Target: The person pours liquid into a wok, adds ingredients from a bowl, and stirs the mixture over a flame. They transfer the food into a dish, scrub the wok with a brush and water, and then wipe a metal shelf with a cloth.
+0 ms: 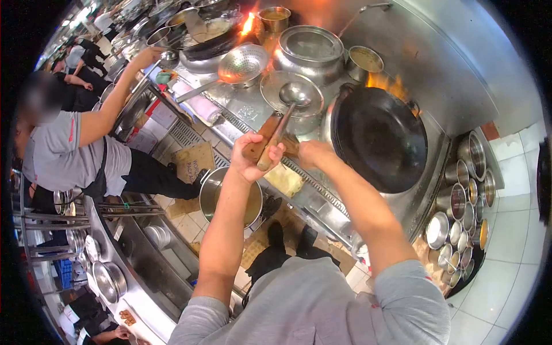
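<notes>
A: Ladle (294,93) tips, anyone? Big to small, plus counts.

B: One black wok (379,138), flames (388,86) behind it, so I'd keep both wrists low. One round pot (306,122) with the ladle's bowl over it. One holey skimmer (242,63). One ladle: left hand (248,158) has its wooden handle, and I'd keep that hold firm but loose-wristed. One brown piece (270,123) alongside.

A: Right hand (314,154)?

B: Fingers curled near the brown piece; can't tell if it's gripping.
</notes>
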The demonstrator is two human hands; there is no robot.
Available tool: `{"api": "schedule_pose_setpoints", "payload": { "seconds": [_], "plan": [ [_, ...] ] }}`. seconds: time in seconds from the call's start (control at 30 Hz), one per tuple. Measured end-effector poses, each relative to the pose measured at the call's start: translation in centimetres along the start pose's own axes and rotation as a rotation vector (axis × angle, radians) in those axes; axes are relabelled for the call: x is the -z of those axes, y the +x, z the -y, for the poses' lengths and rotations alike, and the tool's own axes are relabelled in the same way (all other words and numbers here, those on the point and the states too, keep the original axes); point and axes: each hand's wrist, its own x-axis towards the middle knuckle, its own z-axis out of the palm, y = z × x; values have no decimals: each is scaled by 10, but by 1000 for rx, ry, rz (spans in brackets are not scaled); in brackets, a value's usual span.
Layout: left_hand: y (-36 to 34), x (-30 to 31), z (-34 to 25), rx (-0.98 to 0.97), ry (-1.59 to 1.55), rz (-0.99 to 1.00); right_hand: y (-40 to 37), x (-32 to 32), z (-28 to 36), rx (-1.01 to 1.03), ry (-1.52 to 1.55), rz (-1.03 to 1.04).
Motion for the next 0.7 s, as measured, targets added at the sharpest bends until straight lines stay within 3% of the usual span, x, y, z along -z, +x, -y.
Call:
{"api": "schedule_pose_setpoints", "payload": {
  "seconds": [0.1, 0.17, 0.27, 0.4, 0.53, 0.6, 0.7],
  "plan": [
    [-12, 17, 12, -3, 18, 28, -53, 9, -22, -66, -116, 349],
    [-19, 30, 18, -1, 65, 75, -95, 17, -28, -105, -182, 428],
    [-30, 57, 25, 27, 80, 35, -131, 42, -33, -185, -130, 420],
    [-39, 53, 31, 47, 30, 89, -139, 47, -37, -227, 111, 124],
    [-32, 54, 28, 75, 4, 72, -83, 3, -29, -293, 213, -37],
    [-31, 66, 33, 62, 31, 39, -69, -46, -35, -231, 161, -47],
    [-40, 85, 47, 38, 118, -2, -107, -67, -43, -164, 120, -44]
  ]
}}
